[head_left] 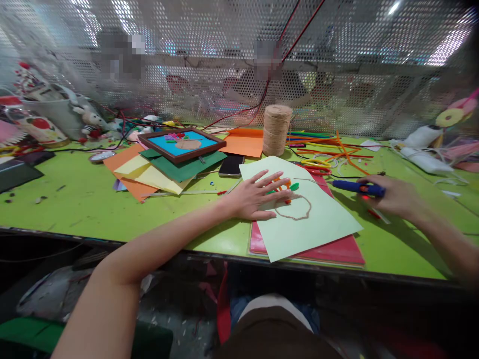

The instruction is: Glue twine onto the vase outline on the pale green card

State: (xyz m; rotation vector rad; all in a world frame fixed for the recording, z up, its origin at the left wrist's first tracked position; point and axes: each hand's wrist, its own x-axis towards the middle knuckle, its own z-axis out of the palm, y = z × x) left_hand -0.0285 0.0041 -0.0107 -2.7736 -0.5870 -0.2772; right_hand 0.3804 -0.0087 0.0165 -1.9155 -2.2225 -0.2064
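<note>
My left hand (256, 197) lies flat with fingers spread on a pale green sheet of paper (325, 219). A loop of brown twine (294, 218) rests on this sheet, partly beside my thumb and fingers. Orange pieces and a small green leaf shape (295, 187) show around my fingertips, partly covered by them. To the right of the paper, my right hand (398, 197) is closed around a blue glue gun (354, 188) with a red light glowing under it. Its nozzle points left, above the sheet's right edge. Beneath the sheet is a red folder (333, 254).
A twine spool (277, 130) stands behind the paper. To the left are a framed picture (183, 143) on coloured sheets and a phone (231, 165). Orange pipe cleaners (350, 154) and scissors (316, 168) lie behind. A perforated metal screen (209, 65) borders the table's back.
</note>
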